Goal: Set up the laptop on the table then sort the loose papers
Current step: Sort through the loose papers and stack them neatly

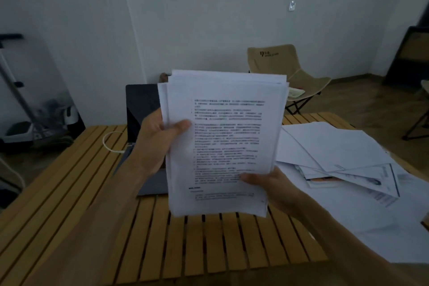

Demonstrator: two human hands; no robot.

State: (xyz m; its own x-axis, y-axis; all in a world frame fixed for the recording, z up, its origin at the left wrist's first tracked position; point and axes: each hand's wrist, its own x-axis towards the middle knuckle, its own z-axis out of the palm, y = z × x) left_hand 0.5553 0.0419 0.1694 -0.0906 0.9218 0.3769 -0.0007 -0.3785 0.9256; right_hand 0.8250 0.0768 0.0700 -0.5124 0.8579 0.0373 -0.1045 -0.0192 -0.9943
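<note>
1. Stack of papers (222,141): I see it held upright above the slatted wooden table (69,193), printed side facing me.
2. Left hand (160,139): grips the stack's left edge, thumb on the front sheet.
3. Right hand (274,188): grips the lower right corner.
4. Laptop (139,111): open on the table, largely hidden behind the stack; white cable (109,144) at its left.
5. Loose sheets (343,160): strewn on the table, right.
6. Folding chair (285,69): beyond the table.

Upright printed paper stack (222,141), open laptop (141,109)
</note>
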